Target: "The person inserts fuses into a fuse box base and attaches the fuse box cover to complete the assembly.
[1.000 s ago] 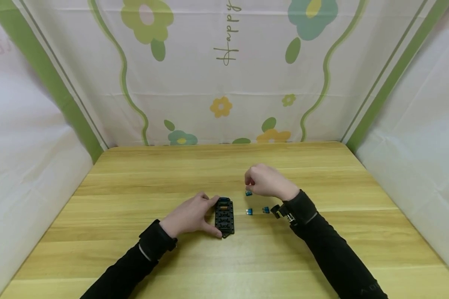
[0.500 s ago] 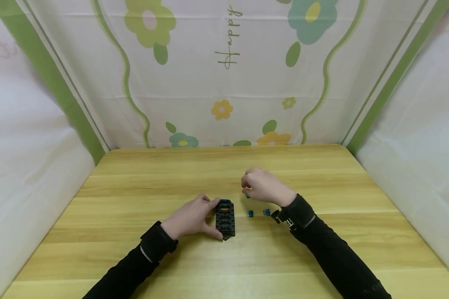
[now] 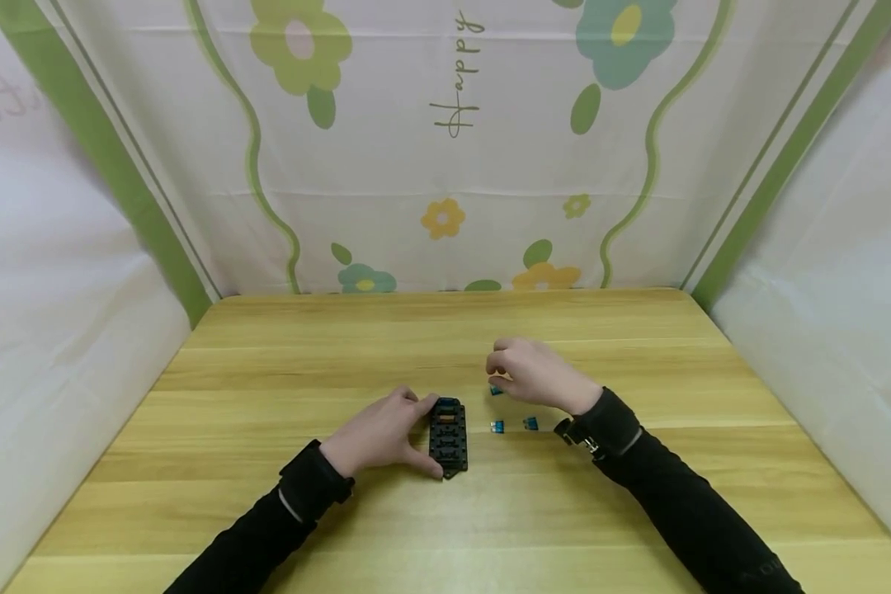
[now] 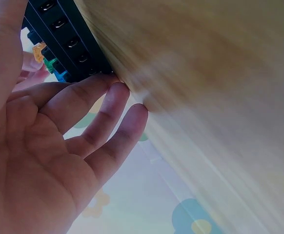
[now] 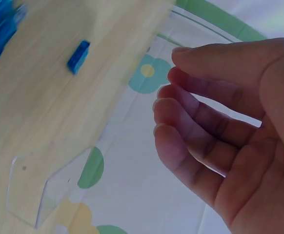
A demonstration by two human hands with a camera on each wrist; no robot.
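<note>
My left hand (image 3: 379, 431) grips a black fuse box (image 3: 448, 437) by its two ends, thumb at the near end and index finger at the far end. In the left wrist view, orange (image 4: 39, 51), green (image 4: 49, 65) and blue blade fuses (image 4: 60, 76) show at the box's side. My right hand (image 3: 538, 373) hovers over the table with fingers loosely bent and nothing between them. Just below its fingertips in the head view lies a blue blade fuse (image 3: 496, 390). Two more blue blade fuses, a left one (image 3: 497, 426) and a right one (image 3: 530, 423), lie nearer me.
A clear plastic cover (image 5: 27, 190) stands out faintly on the table in the right wrist view. The wooden table (image 3: 327, 338) ends at a white flowered cloth (image 3: 386, 157) behind, with white cloth walls (image 3: 59, 272) at both sides.
Over the last half second my right hand has shifted slightly right and its fingers have loosened, showing more of the far blue blade fuse. My left hand keeps its grip on the fuse box.
</note>
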